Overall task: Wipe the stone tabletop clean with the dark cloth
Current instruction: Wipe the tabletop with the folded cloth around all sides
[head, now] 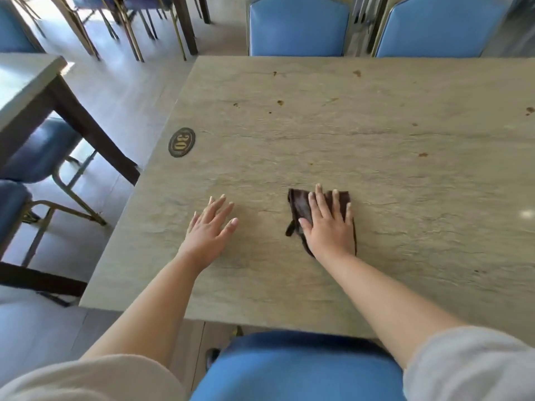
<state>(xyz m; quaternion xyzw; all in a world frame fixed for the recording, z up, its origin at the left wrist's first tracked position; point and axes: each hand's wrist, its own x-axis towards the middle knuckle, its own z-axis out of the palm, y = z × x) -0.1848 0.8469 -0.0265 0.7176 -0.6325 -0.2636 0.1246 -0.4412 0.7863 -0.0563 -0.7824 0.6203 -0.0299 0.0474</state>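
Two flat hands, right hand [327,227] pressing dark cloth [301,206], left hand [210,227] on tabletop [376,169], plaque [181,142] reading "30"

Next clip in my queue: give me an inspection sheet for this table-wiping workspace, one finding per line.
Surface: stone tabletop with brown spots scattered across its far half.
Job's things: dark cloth crumpled on the tabletop near the front.
Clutter: oval number plate reading 30 near the left edge.
Hands: right hand pressing flat on the cloth, fingers straight; left hand open, spread over bare stone, contact unclear.
Cables: nothing seen.
Surroundings: blue chairs at the far side, one at the near side, another table to the left.
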